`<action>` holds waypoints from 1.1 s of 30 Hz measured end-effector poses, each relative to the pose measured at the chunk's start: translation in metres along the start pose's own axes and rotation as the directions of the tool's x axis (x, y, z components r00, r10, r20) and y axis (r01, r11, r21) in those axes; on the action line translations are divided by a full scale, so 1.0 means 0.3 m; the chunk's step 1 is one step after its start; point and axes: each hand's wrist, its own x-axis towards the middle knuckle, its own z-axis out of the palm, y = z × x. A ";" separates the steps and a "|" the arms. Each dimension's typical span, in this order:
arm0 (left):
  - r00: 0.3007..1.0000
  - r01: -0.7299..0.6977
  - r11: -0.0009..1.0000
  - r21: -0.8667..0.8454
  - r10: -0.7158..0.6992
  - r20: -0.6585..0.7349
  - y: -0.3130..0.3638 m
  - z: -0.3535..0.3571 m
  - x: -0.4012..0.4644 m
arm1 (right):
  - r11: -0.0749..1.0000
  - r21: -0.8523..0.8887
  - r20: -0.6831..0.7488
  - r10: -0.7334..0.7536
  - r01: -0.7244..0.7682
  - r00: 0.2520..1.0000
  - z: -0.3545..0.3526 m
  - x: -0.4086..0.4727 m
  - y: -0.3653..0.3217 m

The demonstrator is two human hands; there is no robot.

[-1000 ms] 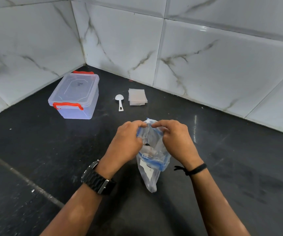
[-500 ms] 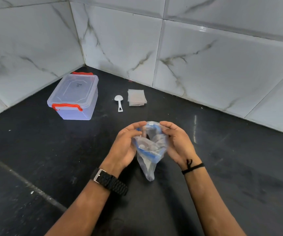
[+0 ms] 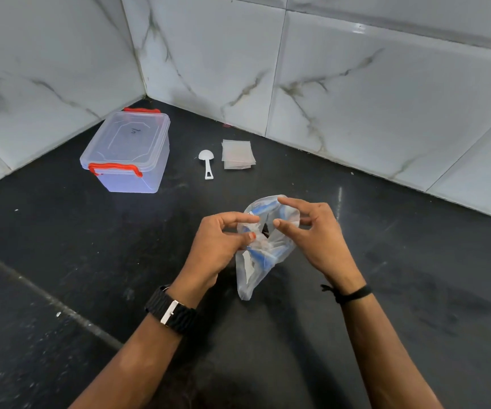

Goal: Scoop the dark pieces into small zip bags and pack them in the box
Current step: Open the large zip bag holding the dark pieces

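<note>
Currently, a black stone table (image 3: 415, 305) meets white marble-pattern wall tiles (image 3: 356, 93) in a corner. A clear lidded plastic box (image 3: 127, 152) with red latches stands near that corner, lid closed. Both forearms reach over the table centre. A clear plastic bag with blue print (image 3: 260, 255) hangs between the hands, its lower end resting on the table; a few dark pieces (image 3: 265, 230) show inside near its mouth. The left hand (image 3: 220, 246) pinches the bag's left edge between thumb and fingers. The right hand (image 3: 315, 237) grips the opposite rim, fingers curled. A stack of small zip bags (image 3: 237, 154) lies by the wall, with a white scoop (image 3: 206, 163) just beside it, both well apart from the hands.
</note>
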 end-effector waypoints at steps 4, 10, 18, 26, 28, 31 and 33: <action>0.999 0.029 1.000 0.012 -0.028 -0.024 -0.002 -0.009 0.004 | 1.000 -0.010 0.062 -0.003 0.004 0.998 -0.029 -0.018 -0.020; 0.999 0.041 0.998 -0.043 -0.042 -0.017 0.005 0.007 -0.009 | 0.990 -0.140 -0.035 0.028 -0.033 0.999 -0.038 -0.047 -0.058; 0.998 0.062 0.987 -0.146 -0.061 0.008 -0.001 0.029 -0.027 | 0.992 -0.029 0.082 0.126 -0.124 0.989 -0.025 -0.033 -0.072; 0.995 0.099 0.984 -0.151 -0.099 0.011 0.000 0.040 -0.033 | 0.975 0.139 0.160 0.151 -0.174 0.975 -0.015 -0.027 -0.055; 0.993 0.106 0.953 -0.284 -0.115 -0.015 0.008 0.047 -0.033 | 0.913 0.350 0.153 0.163 -0.208 0.975 -0.010 -0.034 -0.065; 0.982 0.138 0.815 -0.563 -0.185 -0.027 0.013 0.057 -0.033 | 0.718 0.643 0.160 0.213 -0.265 0.964 -0.001 -0.039 -0.078; 0.968 0.191 0.677 -0.711 -0.250 0.022 0.009 0.054 -0.023 | 0.540 0.782 0.197 0.261 -0.312 0.945 0.008 -0.037 -0.083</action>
